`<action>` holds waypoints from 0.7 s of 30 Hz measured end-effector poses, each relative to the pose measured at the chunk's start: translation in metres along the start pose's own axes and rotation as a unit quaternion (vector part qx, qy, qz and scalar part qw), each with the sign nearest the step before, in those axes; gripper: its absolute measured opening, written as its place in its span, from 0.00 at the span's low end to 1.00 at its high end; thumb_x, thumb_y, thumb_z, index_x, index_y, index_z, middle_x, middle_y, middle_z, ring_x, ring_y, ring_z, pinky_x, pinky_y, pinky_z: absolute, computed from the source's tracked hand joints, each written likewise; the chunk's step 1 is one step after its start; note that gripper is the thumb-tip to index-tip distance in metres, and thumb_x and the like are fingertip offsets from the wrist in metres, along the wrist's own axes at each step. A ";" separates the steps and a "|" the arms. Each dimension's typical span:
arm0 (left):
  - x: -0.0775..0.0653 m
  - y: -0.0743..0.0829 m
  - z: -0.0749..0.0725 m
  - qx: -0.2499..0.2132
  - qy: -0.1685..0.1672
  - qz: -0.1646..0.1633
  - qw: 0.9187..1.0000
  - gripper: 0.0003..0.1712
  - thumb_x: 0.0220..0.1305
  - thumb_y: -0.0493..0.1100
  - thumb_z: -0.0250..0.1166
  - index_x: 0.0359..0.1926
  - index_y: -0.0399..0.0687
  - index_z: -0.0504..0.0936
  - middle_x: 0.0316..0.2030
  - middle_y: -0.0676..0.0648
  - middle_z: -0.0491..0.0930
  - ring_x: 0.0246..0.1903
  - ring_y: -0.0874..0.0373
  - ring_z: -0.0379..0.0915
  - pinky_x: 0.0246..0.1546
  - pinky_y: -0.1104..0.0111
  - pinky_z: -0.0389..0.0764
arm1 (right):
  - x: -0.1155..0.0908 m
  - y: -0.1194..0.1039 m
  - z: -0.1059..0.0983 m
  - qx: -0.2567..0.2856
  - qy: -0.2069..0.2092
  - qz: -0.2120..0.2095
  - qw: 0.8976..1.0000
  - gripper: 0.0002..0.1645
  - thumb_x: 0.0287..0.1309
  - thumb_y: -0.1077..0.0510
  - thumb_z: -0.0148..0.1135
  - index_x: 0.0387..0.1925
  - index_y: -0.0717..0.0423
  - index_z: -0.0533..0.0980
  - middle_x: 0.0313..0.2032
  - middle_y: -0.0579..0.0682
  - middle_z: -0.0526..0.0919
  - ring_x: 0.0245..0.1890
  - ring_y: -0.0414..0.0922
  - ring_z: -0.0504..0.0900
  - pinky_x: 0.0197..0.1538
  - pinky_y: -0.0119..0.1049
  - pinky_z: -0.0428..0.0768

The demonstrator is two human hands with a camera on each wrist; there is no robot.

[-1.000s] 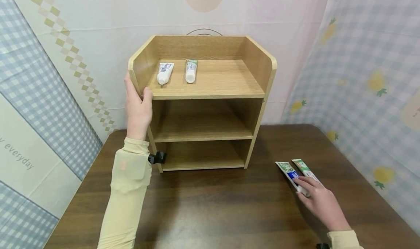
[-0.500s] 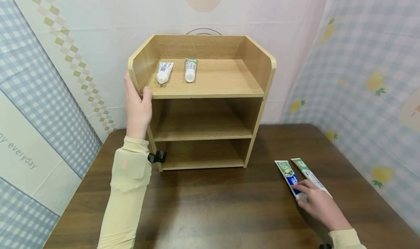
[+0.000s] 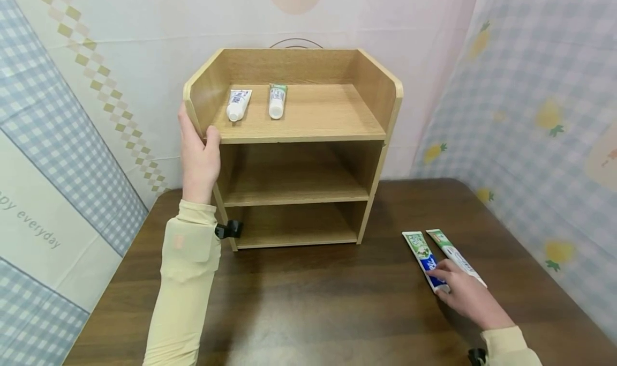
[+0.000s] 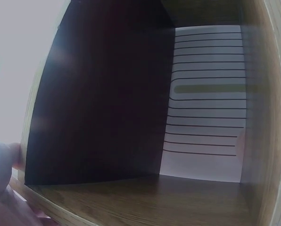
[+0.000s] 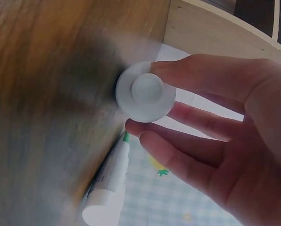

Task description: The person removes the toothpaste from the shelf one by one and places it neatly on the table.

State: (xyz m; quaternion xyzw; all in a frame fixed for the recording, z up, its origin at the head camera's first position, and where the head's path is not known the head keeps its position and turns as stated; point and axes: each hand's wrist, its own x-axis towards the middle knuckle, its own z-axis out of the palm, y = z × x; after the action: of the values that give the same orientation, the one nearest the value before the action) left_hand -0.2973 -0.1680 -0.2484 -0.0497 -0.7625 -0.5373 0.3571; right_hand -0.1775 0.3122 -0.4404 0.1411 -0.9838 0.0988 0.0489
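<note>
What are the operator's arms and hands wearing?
Long pale yellow fabric sleeves: left sleeve, right sleeve. The left has a raised rectangular panel with a small pinkish patch. Small black device near the left cuff, another near the right. Left hand and right hand gloveless.

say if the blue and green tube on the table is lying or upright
Lying: the head view shows the blue and green tube stretched along the table, printed side up, the right hand at one end.
</note>
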 end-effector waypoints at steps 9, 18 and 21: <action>0.001 0.002 -0.001 0.018 0.001 -0.014 1.000 0.37 0.67 0.42 0.46 0.75 0.59 0.48 0.72 0.49 0.57 0.68 0.59 0.56 0.69 0.66 0.57 | 0.002 0.000 -0.005 0.008 -0.007 0.009 1.000 0.17 0.51 0.58 0.69 0.44 0.59 0.83 0.45 0.57 0.80 0.41 0.52 0.82 0.41 0.50 0.80; 0.000 0.001 0.000 0.008 0.004 0.001 1.000 0.37 0.65 0.40 0.46 0.75 0.53 0.50 0.71 0.45 0.59 0.67 0.58 0.57 0.69 0.67 0.56 | 0.005 -0.009 -0.020 -0.007 -0.012 -0.002 1.000 0.16 0.56 0.54 0.65 0.45 0.57 0.82 0.49 0.60 0.82 0.47 0.58 0.82 0.47 0.55 0.79; 0.000 0.000 -0.001 0.007 0.006 0.000 1.000 0.37 0.65 0.40 0.46 0.75 0.53 0.50 0.71 0.46 0.59 0.68 0.58 0.57 0.69 0.67 0.56 | 0.011 -0.024 -0.034 -0.008 0.008 -0.015 1.000 0.18 0.58 0.53 0.64 0.48 0.56 0.81 0.53 0.61 0.81 0.50 0.59 0.81 0.48 0.55 0.78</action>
State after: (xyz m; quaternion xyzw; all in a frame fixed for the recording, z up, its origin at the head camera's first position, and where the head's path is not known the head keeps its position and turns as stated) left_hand -0.2968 -0.1685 -0.2486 -0.0444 -0.7638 -0.5324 0.3622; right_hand -0.1787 0.2941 -0.4021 0.1544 -0.9820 0.0915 0.0593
